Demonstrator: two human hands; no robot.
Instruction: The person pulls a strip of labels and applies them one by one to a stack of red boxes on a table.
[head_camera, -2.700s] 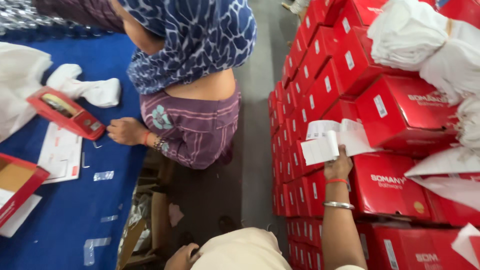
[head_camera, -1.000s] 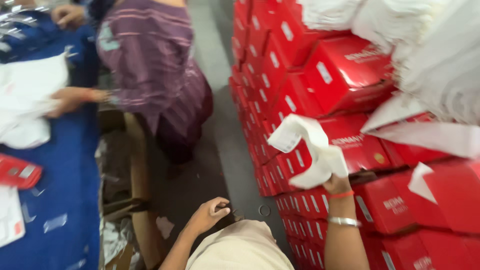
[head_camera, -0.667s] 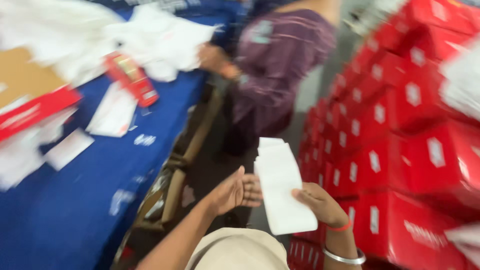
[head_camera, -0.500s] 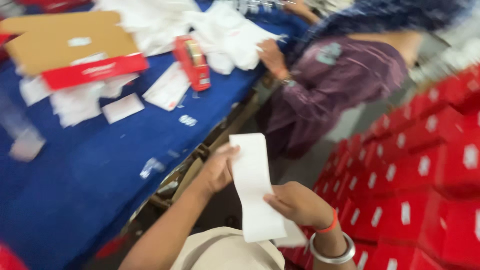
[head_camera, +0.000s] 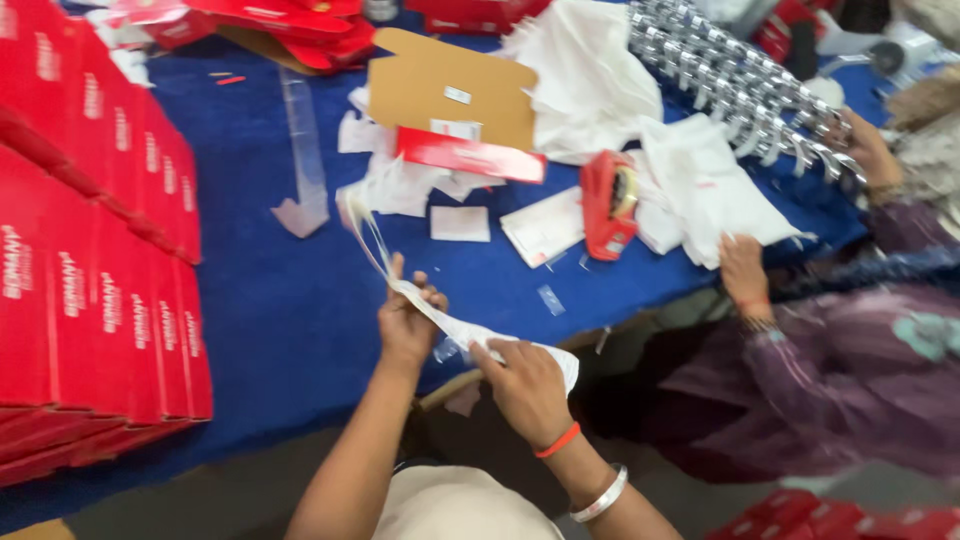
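My left hand (head_camera: 405, 318) and my right hand (head_camera: 525, 385) both grip a white folded sheet (head_camera: 470, 332), a thin bag or paper, stretched between them over the near edge of the blue table (head_camera: 280, 300). One end of the sheet curls upward past my left fingers. My right wrist carries an orange band and a white bangle. An open red and brown cardboard box (head_camera: 455, 105) lies on the table beyond my hands.
Stacked red boxes (head_camera: 90, 250) stand at the left. White bags (head_camera: 600, 70), paper slips, a red tape dispenser (head_camera: 610, 205) and a row of shiny metal parts (head_camera: 740, 80) lie on the table. A co-worker's hand (head_camera: 745, 275) rests on the white bags at right.
The view has swung from the wall of red boxes to the blue table. My right hand brought the white sheet down from the boxes, and my left hand has taken hold of it too.
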